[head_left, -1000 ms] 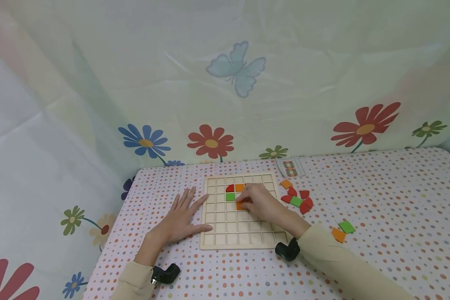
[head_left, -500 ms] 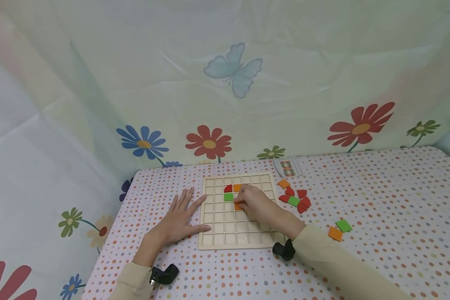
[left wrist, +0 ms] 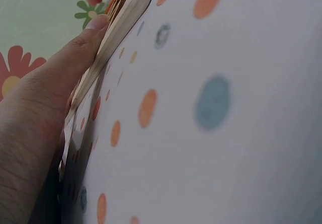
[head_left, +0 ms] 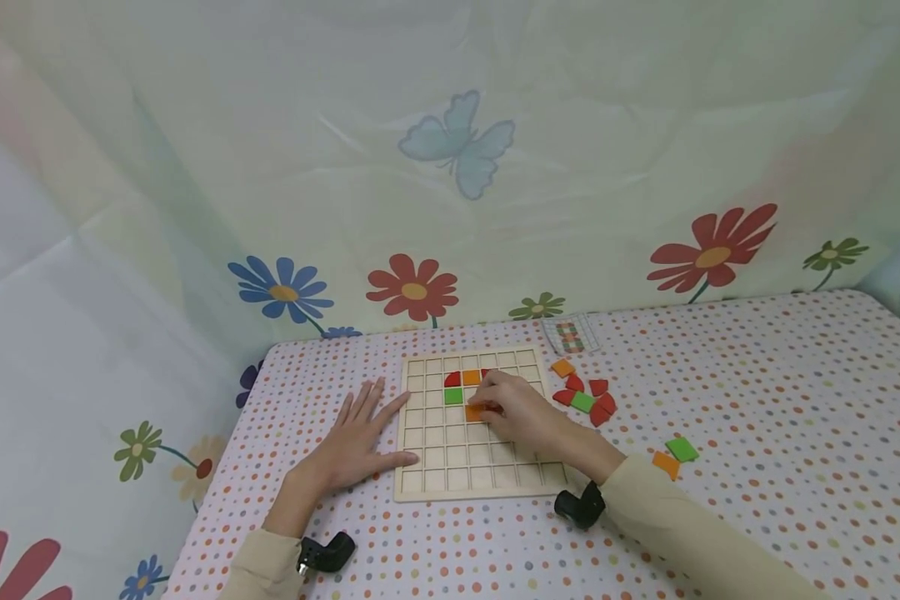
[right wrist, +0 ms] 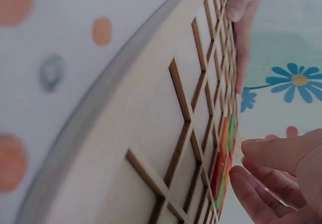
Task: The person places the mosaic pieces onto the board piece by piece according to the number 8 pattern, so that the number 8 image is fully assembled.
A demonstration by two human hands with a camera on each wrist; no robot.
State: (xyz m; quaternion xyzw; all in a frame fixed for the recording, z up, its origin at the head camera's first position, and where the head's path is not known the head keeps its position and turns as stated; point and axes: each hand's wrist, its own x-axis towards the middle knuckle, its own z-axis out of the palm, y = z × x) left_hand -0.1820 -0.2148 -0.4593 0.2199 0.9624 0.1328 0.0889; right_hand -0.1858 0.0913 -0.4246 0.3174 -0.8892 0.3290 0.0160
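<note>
A square wooden grid board point(head_left: 435, 457) lies on the table. My left hand point(head_left: 352, 443) rests flat at its left side, fingers spread, thumb and index fingertips at the edge; the left wrist view shows the thumb point(left wrist: 83, 45) on the rim. Over the board's middle my right hand point(head_left: 517, 410) has bent fingers. In the right wrist view, thumb point(right wrist: 269, 153) and fingers stand apart, close to inset tiles, with no tile visible between them. A red quarter-round tile point(head_left: 452, 380), an orange square point(head_left: 471, 378), a green square point(head_left: 453, 396) and another orange square point(head_left: 473, 413) sit in cells. My right hand hides some cells.
Right of the board lie several red quarter-round tiles point(head_left: 599, 387) around a green square point(head_left: 582, 402), with an orange square point(head_left: 563, 367) behind. Nearer are a green point(head_left: 682, 449) and an orange tile point(head_left: 666, 465). A printed pattern card point(head_left: 572, 335) lies behind the board.
The head view has shifted slightly. My right wrist has moved a little right and toward me, and a red tile beside the back orange square now shows. The left hand stays put.
</note>
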